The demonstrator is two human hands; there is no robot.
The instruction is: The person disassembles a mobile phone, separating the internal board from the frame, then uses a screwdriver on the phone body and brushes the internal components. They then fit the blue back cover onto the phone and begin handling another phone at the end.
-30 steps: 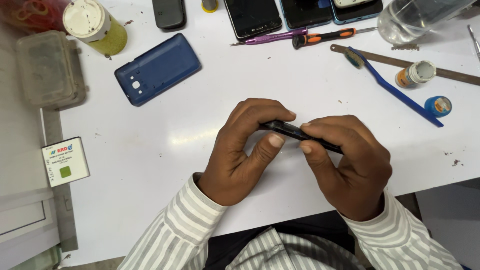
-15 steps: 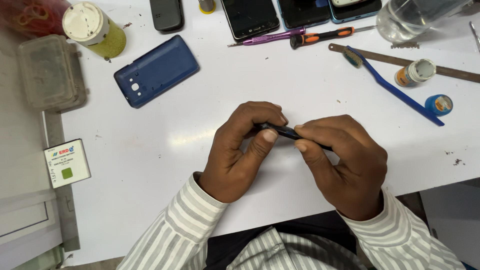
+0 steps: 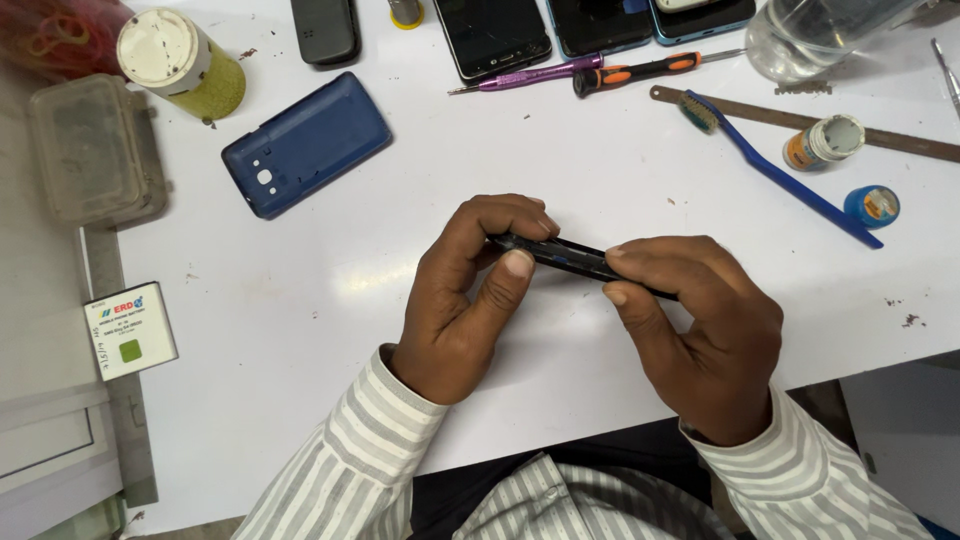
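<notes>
A blue back cover (image 3: 305,157) lies off on the white tabletop (image 3: 300,300). The left hand (image 3: 465,295) and right hand (image 3: 700,335) each close their grip on the thin black phone body (image 3: 565,256), held edge-on above it; reassembly looks unfinished.

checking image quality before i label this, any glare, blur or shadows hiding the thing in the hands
Head view: even overhead light, soft glare on the white table left of the left hand; only faint shadows under both hands. The dark phone is sharp but seen edge-on, its ends covered by the left hand and right hand. Items along the top edge are cropped, and the left margin looks slightly soft.
</notes>
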